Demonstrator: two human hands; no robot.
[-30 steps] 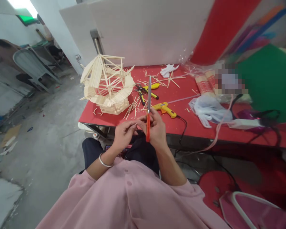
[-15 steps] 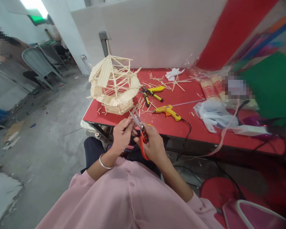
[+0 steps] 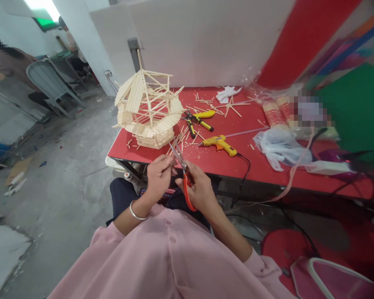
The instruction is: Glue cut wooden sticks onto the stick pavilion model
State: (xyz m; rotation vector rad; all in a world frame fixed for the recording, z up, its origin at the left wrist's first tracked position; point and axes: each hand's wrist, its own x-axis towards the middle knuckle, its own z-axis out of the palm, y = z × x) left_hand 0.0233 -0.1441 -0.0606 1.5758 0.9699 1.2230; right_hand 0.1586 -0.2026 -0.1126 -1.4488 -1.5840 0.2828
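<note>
My right hand (image 3: pixel 199 187) is closed round the red handles of a pair of scissors (image 3: pixel 187 187), whose blades are parted and point up and away from me. Just left of the blades, my left hand (image 3: pixel 159 177) has its fingers pinched together; whatever they hold is too small or hidden to make out. Beyond my hands stands a little house-like model of thin wooden sticks (image 3: pixel 148 108), with a partly covered roof, on the table's left end. Loose sticks (image 3: pixel 181 137) lie at its foot.
On the red table (image 3: pixel 174 164) lie yellow-and-black pliers (image 3: pixel 199 122), a yellow glue gun (image 3: pixel 220 144) with a cord, a crumpled tissue (image 3: pixel 227 94), a plastic bag (image 3: pixel 279 145) and bundled sticks (image 3: pixel 271 114). A red stool (image 3: pixel 283 249) stands at right. A seated person (image 3: pixel 15 68) is far left.
The scissors and both hands have hardly moved; the blades stay parted near my left fingertips. The whole view has shifted very slightly.
</note>
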